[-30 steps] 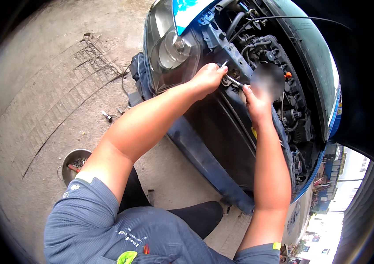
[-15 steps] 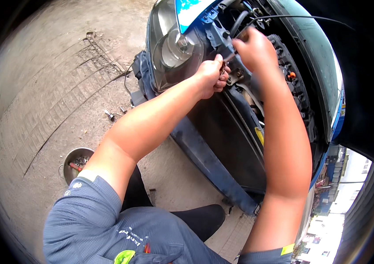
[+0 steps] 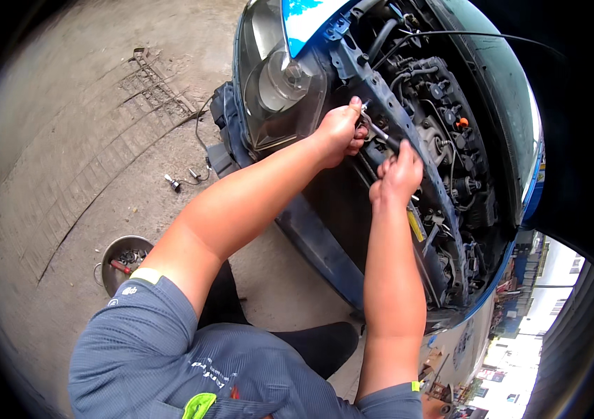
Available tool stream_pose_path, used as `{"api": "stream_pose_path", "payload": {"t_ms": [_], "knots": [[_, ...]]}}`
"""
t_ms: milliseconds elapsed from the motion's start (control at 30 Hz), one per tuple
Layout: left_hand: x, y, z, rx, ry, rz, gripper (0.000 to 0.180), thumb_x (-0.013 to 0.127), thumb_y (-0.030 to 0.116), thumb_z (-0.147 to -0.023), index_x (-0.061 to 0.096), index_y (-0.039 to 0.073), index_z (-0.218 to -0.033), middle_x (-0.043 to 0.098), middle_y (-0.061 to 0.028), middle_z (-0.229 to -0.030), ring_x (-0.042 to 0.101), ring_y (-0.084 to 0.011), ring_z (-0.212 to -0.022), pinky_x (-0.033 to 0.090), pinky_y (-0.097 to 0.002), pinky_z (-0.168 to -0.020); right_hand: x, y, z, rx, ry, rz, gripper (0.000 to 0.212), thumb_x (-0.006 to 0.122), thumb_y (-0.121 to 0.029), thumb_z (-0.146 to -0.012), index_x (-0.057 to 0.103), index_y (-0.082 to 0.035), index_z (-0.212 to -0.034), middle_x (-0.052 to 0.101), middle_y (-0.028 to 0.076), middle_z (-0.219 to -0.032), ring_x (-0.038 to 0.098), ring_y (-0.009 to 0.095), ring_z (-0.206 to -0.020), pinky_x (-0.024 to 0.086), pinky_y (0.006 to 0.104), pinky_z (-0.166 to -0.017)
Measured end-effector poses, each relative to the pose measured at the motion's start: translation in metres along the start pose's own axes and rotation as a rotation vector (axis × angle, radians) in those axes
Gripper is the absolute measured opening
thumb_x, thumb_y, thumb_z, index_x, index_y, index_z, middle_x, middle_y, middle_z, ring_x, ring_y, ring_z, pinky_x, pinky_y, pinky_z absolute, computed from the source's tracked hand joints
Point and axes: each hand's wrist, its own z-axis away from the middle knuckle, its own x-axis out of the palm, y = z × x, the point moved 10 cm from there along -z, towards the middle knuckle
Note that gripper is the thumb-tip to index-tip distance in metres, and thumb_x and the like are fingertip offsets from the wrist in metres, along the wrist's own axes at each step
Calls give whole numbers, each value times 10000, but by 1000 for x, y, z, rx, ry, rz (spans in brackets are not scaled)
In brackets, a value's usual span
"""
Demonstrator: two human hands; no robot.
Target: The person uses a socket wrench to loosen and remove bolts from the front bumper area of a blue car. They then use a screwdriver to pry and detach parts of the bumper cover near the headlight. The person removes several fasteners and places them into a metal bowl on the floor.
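A ratchet wrench (image 3: 379, 133) with a metal shaft and dark grip lies across the front crossbeam of a blue car. My right hand (image 3: 398, 173) is closed round its grip. At the other end my left hand (image 3: 342, 131) is closed round the wrench's head, its thumb against the metal. What the head is seated on is hidden by my left fingers. Just left of that hand is the headlight (image 3: 283, 87), and the metal crossbeam (image 3: 408, 126) runs past both hands.
The engine (image 3: 443, 119) lies exposed beyond the crossbeam. A dark bumper bar (image 3: 318, 241) runs below my arms. On the concrete ground are a metal pot (image 3: 107, 274) holding small parts and a red-handled tool, and a cable with connectors (image 3: 172, 183).
My right hand has swung from above the crossbeam down toward me, turning the wrench handle with it. My left hand has stayed nearly in place at the wrench's head.
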Motion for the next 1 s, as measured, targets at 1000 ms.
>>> {"api": "stream_pose_path", "payload": {"t_ms": [1000], "knots": [[-15,8,-7,-159,208,-107,321,505,317,-1009,516,166,-725,463,21,-580,299,-123,-450,235,-296,-468,142,-48,28,-430,-758,1829,373,511,-375,-953,721,-82,-1050,730,162,-1097,693,351,-1034,551,468,-893]]}}
